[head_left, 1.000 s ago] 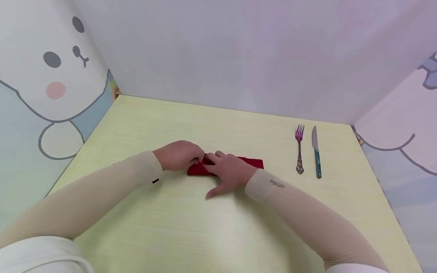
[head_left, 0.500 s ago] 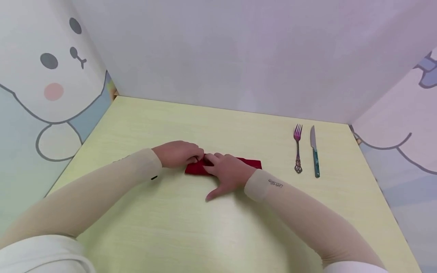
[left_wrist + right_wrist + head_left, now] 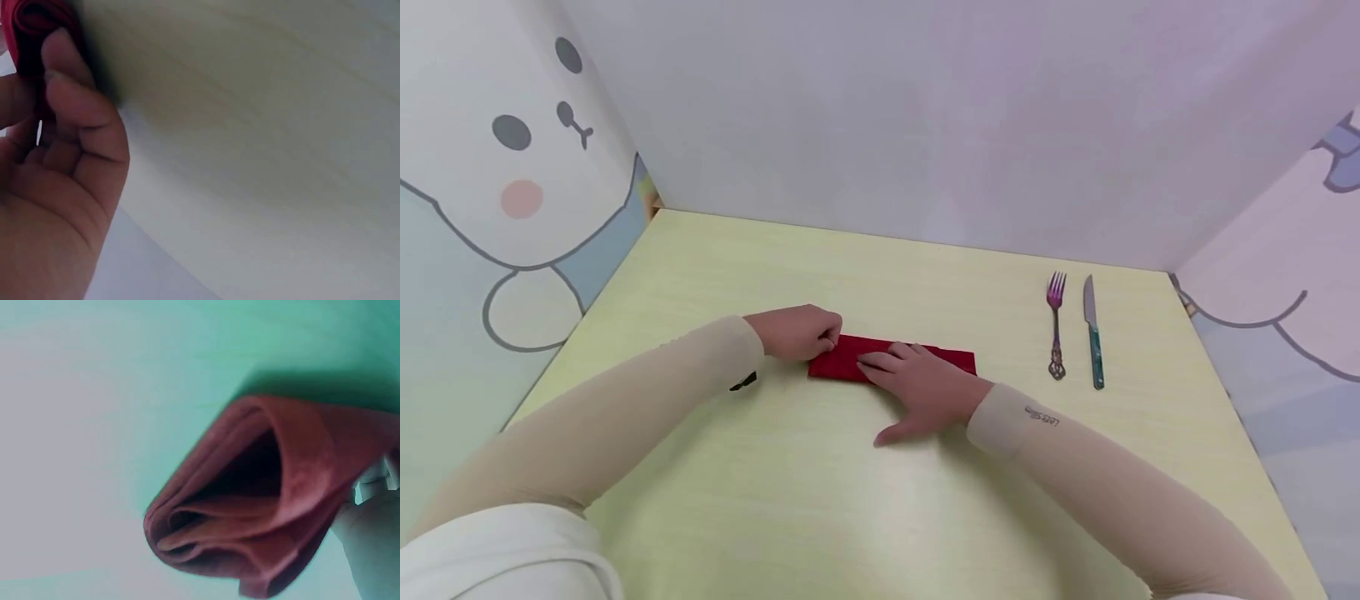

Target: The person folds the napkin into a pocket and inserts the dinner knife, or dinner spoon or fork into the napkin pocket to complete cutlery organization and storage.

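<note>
A folded red cloth [image 3: 844,360], like a napkin, lies as a long flat strip across the middle of the table. My left hand [image 3: 797,332] pinches its left end; the left wrist view shows thumb and curled fingers at the rolled layers of the cloth [image 3: 39,17]. My right hand [image 3: 927,390] rests on the strip's middle with fingers spread and the thumb stretched out onto the table. In the right wrist view, the cloth's right end [image 3: 306,450] shows loose, open folds, and part of the right hand [image 3: 378,531] appears at the edge.
A fork [image 3: 1056,323] and a knife with a green handle [image 3: 1093,333] lie side by side on the right of the pale table [image 3: 865,500]. Walls with cartoon drawings [image 3: 520,183] enclose the table at the back and sides.
My right hand has slid right along the cloth. The left hand has shifted slightly left, so the hands are farther apart and more red cloth shows between them.
</note>
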